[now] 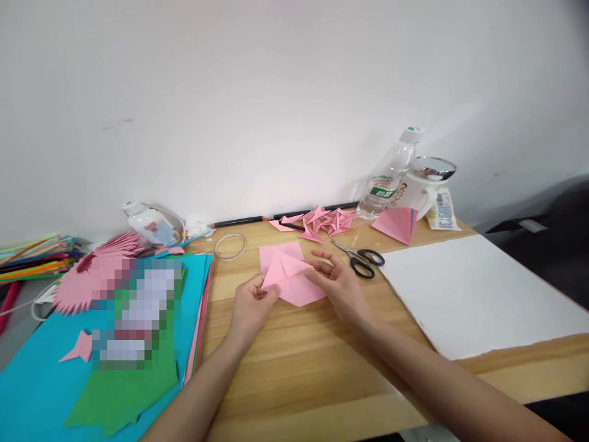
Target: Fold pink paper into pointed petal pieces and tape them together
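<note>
**A:** Where is the pink sheet (291, 281) sitting?

**B:** Centre of the desk (294, 368), low over the wood, between your two hands. It is showing a raised triangular flap and diagonal creases, so it is partly folded.

**A:** Grips?

**B:** Your left hand (251, 304) is pinching the sheet's near-left corner, thumb and fingers pressed together on it. Your right hand (338, 283) is closing its grip on the right edge, fingertips curling over the paper.

**A:** How far along are you judging it?

**B:** Early to middle. A heap of folded pink pieces (324, 221) is lying behind, near the wall, looking finished. This sheet is not yet matching them, and several folds seem left.

**A:** Surroundings?

**B:** Scissors (362, 261) are lying just beyond your right hand, apart from it. A tape ring (230, 246) is sitting behind and left of the sheet. A water bottle (390, 178) is standing at back right. A white board (473, 294) is covering the desk's right side. A stack of coloured paper (32, 387) is lying at left.
</note>
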`<move>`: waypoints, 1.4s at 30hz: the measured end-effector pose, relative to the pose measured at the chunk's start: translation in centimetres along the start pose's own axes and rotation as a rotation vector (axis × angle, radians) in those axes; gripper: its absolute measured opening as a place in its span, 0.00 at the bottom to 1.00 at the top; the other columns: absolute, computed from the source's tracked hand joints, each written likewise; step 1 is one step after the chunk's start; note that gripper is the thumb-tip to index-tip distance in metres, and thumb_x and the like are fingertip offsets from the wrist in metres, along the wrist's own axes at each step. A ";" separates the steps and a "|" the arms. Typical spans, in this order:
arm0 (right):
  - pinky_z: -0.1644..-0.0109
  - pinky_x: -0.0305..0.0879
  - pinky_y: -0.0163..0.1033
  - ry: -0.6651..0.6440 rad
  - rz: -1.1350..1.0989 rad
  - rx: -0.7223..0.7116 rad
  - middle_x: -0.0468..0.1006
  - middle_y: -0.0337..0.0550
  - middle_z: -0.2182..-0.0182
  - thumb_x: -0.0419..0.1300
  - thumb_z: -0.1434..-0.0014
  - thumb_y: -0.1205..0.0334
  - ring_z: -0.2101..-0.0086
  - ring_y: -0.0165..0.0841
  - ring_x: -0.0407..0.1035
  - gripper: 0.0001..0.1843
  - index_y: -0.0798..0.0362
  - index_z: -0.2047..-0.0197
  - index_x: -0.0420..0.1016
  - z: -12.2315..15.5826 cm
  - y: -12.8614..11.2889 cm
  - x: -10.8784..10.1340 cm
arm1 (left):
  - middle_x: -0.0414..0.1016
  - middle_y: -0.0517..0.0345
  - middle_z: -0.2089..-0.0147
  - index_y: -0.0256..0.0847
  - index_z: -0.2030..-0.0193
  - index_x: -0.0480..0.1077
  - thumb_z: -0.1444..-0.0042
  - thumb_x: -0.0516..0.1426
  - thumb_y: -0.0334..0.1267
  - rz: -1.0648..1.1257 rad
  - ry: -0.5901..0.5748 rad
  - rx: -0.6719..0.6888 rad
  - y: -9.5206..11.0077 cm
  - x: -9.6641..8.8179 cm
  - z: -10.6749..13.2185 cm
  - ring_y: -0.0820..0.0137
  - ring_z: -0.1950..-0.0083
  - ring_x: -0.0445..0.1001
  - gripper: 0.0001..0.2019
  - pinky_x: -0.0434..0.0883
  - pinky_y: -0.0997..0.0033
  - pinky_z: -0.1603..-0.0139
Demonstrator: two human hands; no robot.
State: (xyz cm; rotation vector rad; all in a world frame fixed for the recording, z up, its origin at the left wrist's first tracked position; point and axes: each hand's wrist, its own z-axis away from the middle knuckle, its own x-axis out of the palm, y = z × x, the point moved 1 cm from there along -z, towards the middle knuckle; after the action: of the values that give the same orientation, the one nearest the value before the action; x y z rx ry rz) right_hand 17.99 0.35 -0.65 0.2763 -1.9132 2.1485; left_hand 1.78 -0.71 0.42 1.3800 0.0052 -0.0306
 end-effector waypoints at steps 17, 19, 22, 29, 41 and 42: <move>0.59 0.63 0.37 -0.110 0.301 -0.169 0.76 0.44 0.63 0.53 0.49 0.62 0.61 0.34 0.68 0.12 0.54 0.66 0.76 0.5 0.7 0.6 | 0.78 0.49 0.64 0.32 0.61 0.73 0.54 0.62 0.39 0.347 -0.007 -0.001 -0.6 0.2 -0.4 0.69 0.66 0.75 0.15 0.71 0.73 0.68; 0.58 0.64 0.38 -0.144 0.276 -0.152 0.76 0.43 0.64 0.53 0.50 0.63 0.62 0.34 0.69 0.12 0.54 0.66 0.76 0.5 0.9 0.6 | 0.79 0.50 0.65 0.32 0.63 0.73 0.55 0.62 0.39 0.357 0.011 -0.003 -0.8 0.1 -0.4 0.69 0.67 0.75 0.14 0.71 0.74 0.69; 0.62 0.66 0.37 -0.186 0.255 -0.131 0.76 0.43 0.65 0.53 0.51 0.66 0.65 0.33 0.70 0.12 0.54 0.63 0.75 0.4 1.1 0.5 | 0.79 0.50 0.66 0.32 0.64 0.74 0.57 0.64 0.39 0.374 0.029 -0.019 -0.6 0.0 -0.4 0.67 0.66 0.75 0.14 0.71 0.73 0.70; 0.64 0.68 0.36 -0.237 0.266 -0.229 0.70 0.45 0.63 0.62 0.52 0.62 0.64 0.32 0.68 0.10 0.52 0.64 0.77 0.3 1.0 0.3 | 0.79 0.49 0.64 0.33 0.62 0.74 0.59 0.65 0.37 0.409 0.023 -0.031 -0.2 0.1 -0.5 0.67 0.65 0.76 0.16 0.71 0.74 0.68; 0.63 0.68 0.35 -0.351 0.370 -0.322 0.68 0.43 0.64 0.63 0.50 0.62 0.63 0.31 0.67 0.07 0.49 0.66 0.79 0.3 1.3 0.3 | 0.80 0.47 0.66 0.31 0.62 0.75 0.62 0.66 0.38 0.476 0.071 -0.125 0.1 -0.1 -0.4 0.65 0.67 0.77 0.18 0.72 0.72 0.69; 0.63 0.67 0.36 -0.362 0.389 -0.338 0.68 0.43 0.65 0.62 0.50 0.62 0.63 0.32 0.67 0.06 0.48 0.66 0.79 0.3 1.3 0.3 | 0.80 0.47 0.66 0.31 0.63 0.75 0.62 0.66 0.38 0.478 0.071 -0.122 0.1 -0.1 -0.4 0.65 0.66 0.77 0.18 0.72 0.72 0.70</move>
State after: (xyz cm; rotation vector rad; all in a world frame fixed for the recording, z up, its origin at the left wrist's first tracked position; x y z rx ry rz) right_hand 17.30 -0.09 -1.76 0.2560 -2.6888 2.0451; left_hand 1.71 -0.30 0.43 1.2305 -0.2591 0.4119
